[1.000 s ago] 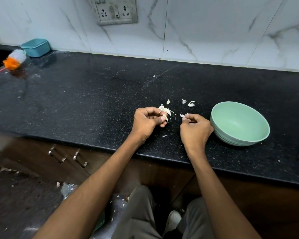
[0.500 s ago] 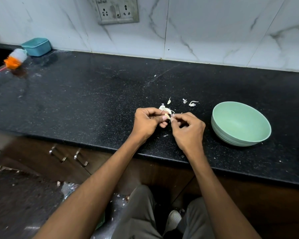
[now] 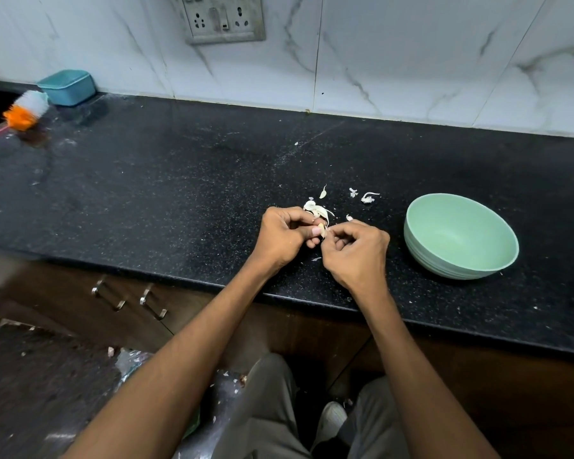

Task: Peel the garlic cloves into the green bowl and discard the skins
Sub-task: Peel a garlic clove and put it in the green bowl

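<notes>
My left hand (image 3: 284,236) pinches a small pale garlic clove (image 3: 322,227) between thumb and fingers, just above the black counter (image 3: 179,193). My right hand (image 3: 357,251) meets it from the right, its fingertips pinching at the clove's skin. Loose white garlic skins (image 3: 317,208) lie on the counter just behind my hands, with smaller bits (image 3: 367,197) farther right. The green bowl (image 3: 461,236) stands to the right of my right hand, and I see nothing inside it.
A teal box (image 3: 67,87) sits at the far left against the marble wall, with an orange and white brush (image 3: 25,111) in front of it. A wall socket (image 3: 224,18) is above. Drawer handles (image 3: 130,298) show below the counter's front edge.
My right hand has moved left from beside the bowl and joined my left hand at the clove. My left hand has stayed in place.
</notes>
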The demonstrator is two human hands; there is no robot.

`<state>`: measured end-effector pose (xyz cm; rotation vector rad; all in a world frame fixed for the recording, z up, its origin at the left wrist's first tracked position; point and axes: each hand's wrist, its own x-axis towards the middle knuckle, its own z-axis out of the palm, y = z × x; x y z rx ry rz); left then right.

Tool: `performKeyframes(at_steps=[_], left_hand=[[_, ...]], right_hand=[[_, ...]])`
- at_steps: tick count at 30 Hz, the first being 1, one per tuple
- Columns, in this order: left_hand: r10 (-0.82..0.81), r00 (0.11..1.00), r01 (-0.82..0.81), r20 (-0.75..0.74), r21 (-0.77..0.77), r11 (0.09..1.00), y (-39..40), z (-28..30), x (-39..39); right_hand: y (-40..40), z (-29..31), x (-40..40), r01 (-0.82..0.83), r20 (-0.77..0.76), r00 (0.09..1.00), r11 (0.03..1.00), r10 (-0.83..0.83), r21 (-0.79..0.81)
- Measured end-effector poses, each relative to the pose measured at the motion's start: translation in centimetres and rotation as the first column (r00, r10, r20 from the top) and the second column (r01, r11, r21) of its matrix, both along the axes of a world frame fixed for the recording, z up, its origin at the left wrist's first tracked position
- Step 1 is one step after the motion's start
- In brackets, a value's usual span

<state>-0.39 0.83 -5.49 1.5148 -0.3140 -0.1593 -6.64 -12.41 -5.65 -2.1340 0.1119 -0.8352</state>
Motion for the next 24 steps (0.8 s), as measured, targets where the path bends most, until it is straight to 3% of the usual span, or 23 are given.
performKeyframes(at_steps=[9, 24], left_hand=[[-0.021, 1.0, 0.021, 0.015, -0.016, 1.0, -0.08, -0.09, 0.06], [-0.053, 0.998, 0.052, 0.028, 0.02, 0.998, -0.18, -0.31, 0.08]], right_hand=[[-0.25, 0.08, 0.17, -0.011, -0.025, 1.0, 0.986, 0.015, 0.168], [-0.43, -0.06, 0.08, -0.05, 0.016, 0.999, 0.987, 0.048, 0.155]])
